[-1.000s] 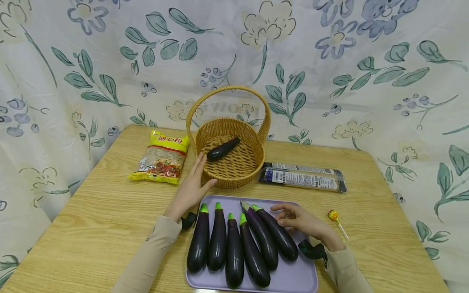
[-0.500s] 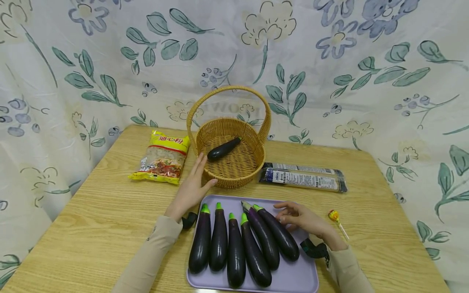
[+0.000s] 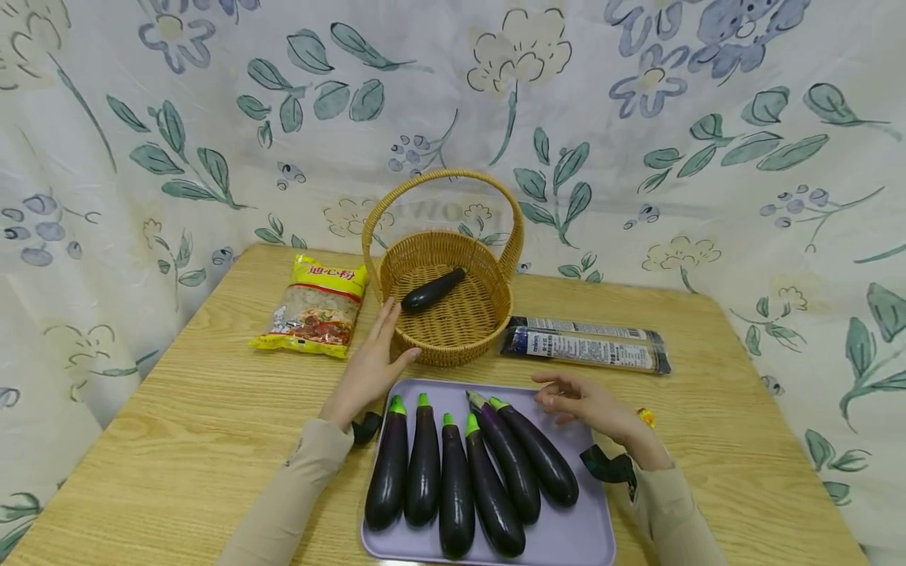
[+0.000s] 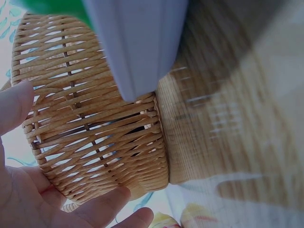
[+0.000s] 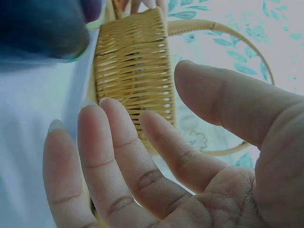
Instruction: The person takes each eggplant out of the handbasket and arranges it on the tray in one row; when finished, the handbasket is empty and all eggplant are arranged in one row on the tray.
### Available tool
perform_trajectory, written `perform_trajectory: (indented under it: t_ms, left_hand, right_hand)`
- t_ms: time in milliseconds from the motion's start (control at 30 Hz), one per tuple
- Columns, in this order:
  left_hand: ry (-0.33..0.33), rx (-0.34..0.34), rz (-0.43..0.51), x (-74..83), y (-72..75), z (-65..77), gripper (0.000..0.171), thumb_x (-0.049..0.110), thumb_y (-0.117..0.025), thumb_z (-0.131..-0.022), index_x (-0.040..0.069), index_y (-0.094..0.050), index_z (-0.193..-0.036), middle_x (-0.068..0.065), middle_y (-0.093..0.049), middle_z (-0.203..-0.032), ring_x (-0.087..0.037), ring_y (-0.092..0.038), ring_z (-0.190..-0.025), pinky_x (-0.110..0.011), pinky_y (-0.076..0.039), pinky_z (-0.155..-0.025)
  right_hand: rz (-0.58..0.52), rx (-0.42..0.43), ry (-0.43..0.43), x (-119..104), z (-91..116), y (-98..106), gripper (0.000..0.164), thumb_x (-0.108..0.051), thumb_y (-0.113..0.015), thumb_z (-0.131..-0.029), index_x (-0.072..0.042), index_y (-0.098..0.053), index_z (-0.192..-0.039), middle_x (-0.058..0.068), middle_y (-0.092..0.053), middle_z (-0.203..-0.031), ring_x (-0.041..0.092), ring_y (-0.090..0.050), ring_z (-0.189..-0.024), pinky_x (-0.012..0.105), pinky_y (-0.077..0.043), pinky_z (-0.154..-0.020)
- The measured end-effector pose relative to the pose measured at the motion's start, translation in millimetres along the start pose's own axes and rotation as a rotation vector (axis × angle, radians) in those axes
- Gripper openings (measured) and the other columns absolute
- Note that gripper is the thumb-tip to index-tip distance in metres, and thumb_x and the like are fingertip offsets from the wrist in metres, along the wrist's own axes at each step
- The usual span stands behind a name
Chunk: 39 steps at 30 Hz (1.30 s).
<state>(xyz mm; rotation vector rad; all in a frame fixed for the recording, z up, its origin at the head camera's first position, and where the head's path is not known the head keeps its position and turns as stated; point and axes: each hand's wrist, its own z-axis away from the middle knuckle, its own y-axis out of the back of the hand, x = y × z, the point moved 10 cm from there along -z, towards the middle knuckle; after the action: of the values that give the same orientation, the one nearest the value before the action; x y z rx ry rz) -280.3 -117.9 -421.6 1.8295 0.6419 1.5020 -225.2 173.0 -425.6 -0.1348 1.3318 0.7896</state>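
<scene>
My left hand (image 3: 366, 379) rests with extended fingers against the left side of a wicker basket (image 3: 453, 355). In the left wrist view its fingers and thumb spread around the basket's woven wall (image 4: 90, 128). One dark eggplant (image 3: 433, 291) lies inside the basket. In front, a lilac tray (image 3: 583, 534) bears several more eggplants (image 3: 456, 487) side by side, their green stem ends pointing away from me. Over the tray's right back corner hovers my right hand (image 3: 591, 409), beside the rightmost eggplant (image 3: 541, 456). The right wrist view shows its relaxed fingers (image 5: 97, 137) and palm holding nothing.
Left of the basket lies a yellow pasta bag (image 3: 314, 306). A long clear-and-dark packet (image 3: 587, 343) lies to the basket's right. A lollipop (image 3: 646, 417) is partly hidden behind the right wrist. A floral cloth (image 3: 453, 94) hangs behind the wooden table (image 3: 177, 440).
My right hand has moved slightly up and away from the rightmost eggplant, and its wrist now covers the lollipop's stick. The left hand stays at the basket.
</scene>
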Motion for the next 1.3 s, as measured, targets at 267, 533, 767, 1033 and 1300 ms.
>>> perform_trajectory:
  t_ms: [267, 533, 767, 1033, 1300]
  left_hand:
    - [0.000, -0.010, 0.014, 1.4, -0.4, 1.1, 0.085, 0.048, -0.054, -0.096, 0.017, -0.005, -0.158, -0.001, 0.005, -0.165, -0.046, -0.045, -0.130, -0.062, -0.045, -0.097]
    - [0.001, -0.009, 0.006, 2.6, -0.6, 0.3, 0.084, 0.046, -0.056, -0.096, 0.017, -0.006, -0.158, -0.005, 0.001, -0.166, -0.046, -0.051, -0.125, -0.061, -0.047, -0.094]
    - [-0.001, -0.005, 0.002, 3.8, 0.0, -0.7, 0.084, 0.046, -0.055, -0.096, 0.016, -0.008, -0.158, -0.005, 0.001, -0.166, -0.044, -0.057, -0.118, -0.059, -0.050, -0.088]
    - [-0.003, -0.003, 0.004, 3.2, 1.7, 0.1, 0.083, 0.045, -0.056, -0.096, 0.015, -0.008, -0.158, -0.001, 0.003, -0.165, -0.044, -0.057, -0.118, -0.056, -0.052, -0.086]
    - [0.002, -0.012, -0.003, 2.6, 1.5, -0.5, 0.084, 0.047, -0.055, -0.096, 0.016, -0.007, -0.158, -0.004, 0.001, -0.166, -0.045, -0.053, -0.123, -0.059, -0.049, -0.092]
  right_hand:
    - [-0.008, -0.004, 0.047, -22, -13, 12, 0.053, -0.021, -0.053, -0.100, 0.005, -0.037, -0.144, 0.032, -0.053, -0.128, 0.034, -0.060, -0.109, 0.048, -0.056, -0.086]
    - [-0.060, -0.009, 0.066, -57, -33, 22, 0.056, -0.022, -0.050, -0.102, 0.002, -0.030, -0.149, 0.033, -0.038, -0.144, 0.049, -0.044, -0.128, 0.051, -0.051, -0.097]
    - [-0.065, 0.000, 0.076, -79, -53, 22, 0.053, -0.019, -0.048, -0.103, 0.000, -0.031, -0.149, 0.029, -0.033, -0.149, 0.045, -0.042, -0.132, 0.051, -0.048, -0.101]
    - [-0.139, 0.027, 0.066, -93, -78, 25, 0.050, -0.020, -0.048, -0.103, -0.007, -0.035, -0.149, 0.018, -0.034, -0.152, 0.042, -0.039, -0.137, 0.054, -0.044, -0.105]
    - [-0.114, 0.035, 0.046, -97, -98, 24, 0.049, -0.020, -0.049, -0.102, -0.008, -0.035, -0.148, 0.019, -0.035, -0.150, 0.039, -0.041, -0.135, 0.048, -0.047, -0.104]
